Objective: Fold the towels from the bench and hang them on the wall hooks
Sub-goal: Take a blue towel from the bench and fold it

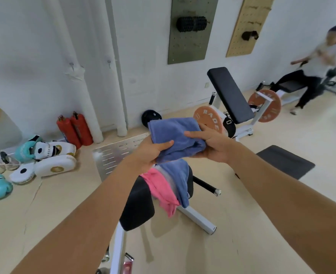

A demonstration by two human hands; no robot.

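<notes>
A folded blue towel (173, 133) is held in the air above the bench. My left hand (150, 153) grips its near left edge, thumb on top. My right hand (210, 144) grips its right side, thumb pressed on the cloth. Below them the black padded bench (137, 208) carries a pink towel (161, 188), a grey one (168, 177) and another blue towel (180, 175), all draped loosely over its end. Two small wall hooks (71, 64) (109, 62) sit on the white wall at the upper left.
Red fire extinguishers (75, 129) and boxing pads and gloves (44, 155) lie by the left wall. An inclined black bench with orange weight plates (208, 119) stands behind. A dark mat (286, 161) lies right. A person (313, 66) moves at the far right.
</notes>
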